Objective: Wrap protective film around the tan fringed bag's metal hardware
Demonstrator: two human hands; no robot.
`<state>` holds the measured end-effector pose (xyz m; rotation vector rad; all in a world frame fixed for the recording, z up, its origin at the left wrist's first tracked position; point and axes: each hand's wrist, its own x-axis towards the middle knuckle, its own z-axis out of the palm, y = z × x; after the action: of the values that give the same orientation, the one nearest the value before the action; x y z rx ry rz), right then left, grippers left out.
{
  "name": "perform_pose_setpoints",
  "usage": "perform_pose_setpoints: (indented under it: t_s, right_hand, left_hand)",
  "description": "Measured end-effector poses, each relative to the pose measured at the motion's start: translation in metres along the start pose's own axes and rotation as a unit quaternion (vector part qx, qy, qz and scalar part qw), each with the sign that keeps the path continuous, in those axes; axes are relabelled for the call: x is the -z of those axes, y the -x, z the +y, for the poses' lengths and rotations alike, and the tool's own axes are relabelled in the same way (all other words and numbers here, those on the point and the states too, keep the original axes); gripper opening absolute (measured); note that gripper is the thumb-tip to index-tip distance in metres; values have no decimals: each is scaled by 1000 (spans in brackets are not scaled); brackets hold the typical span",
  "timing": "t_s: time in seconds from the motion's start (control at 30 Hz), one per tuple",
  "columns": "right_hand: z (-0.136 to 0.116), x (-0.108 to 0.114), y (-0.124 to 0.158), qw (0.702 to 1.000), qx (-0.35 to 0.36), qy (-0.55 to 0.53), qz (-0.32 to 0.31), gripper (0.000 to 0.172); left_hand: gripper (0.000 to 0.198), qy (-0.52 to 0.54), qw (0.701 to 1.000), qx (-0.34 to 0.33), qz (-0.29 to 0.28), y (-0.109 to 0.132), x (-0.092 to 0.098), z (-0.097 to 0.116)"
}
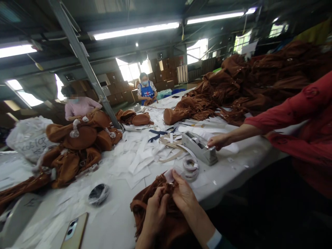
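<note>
At the table's near edge lies a brown fringed bag (141,200), partly covered by my hands and wrists. My left hand (157,204) has its fingers closed on the gathered top of this bag. Just to its right, my right hand (183,190) pinches a small white sheet (169,175) against the bag's metal fitting. Exactly what the sheet is wrapped around is hidden by the fingers. A roll of clear tape (191,167) lies beyond my right hand.
A co-worker's hand (219,141) touches a grey tape dispenser (198,147). White paper sheets (140,155) cover the table's middle. Brown bags are piled left (80,138) and right (233,83). A phone (75,231) and a black roll (98,193) lie near left. Two people work beyond.
</note>
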<state>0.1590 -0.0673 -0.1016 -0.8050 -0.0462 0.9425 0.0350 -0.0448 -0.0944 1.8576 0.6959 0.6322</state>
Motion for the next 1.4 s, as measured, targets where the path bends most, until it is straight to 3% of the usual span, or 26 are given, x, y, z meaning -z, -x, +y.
perform_pose_setpoints:
  t_s: [0.1, 0.4, 0.8, 0.97, 1.07, 1.2, 1.4]
  right_hand:
    - [-11, 7, 0, 999, -45, -23, 0, 29]
    - [-14, 13, 5, 989, -120, -78, 30, 23]
    - [-14, -4, 21, 993, -47, -98, 42, 31]
    - [-16, -9, 26, 994, -39, -98, 18, 39]
    - [-17, -7, 24, 992, -68, -108, 15, 41]
    - [-16, 3, 21, 986, -114, -121, 30, 36]
    - [-15, 7, 21, 982, -135, -123, 48, 29]
  left_hand:
    - [24, 20, 999, 4, 34, 4, 4, 8]
    - [29, 73, 996, 32, 38, 12, 8, 22]
    - [31, -12, 990, 81, 116, 4, 15, 18]
    - [22, -76, 990, 80, 89, 1, 23, 31]
    - [23, -45, 995, 66, 60, 0, 26, 35]
    - [37, 34, 996, 73, 46, -1, 27, 29]
    - [27, -23, 995, 96, 4, 2, 26, 25]
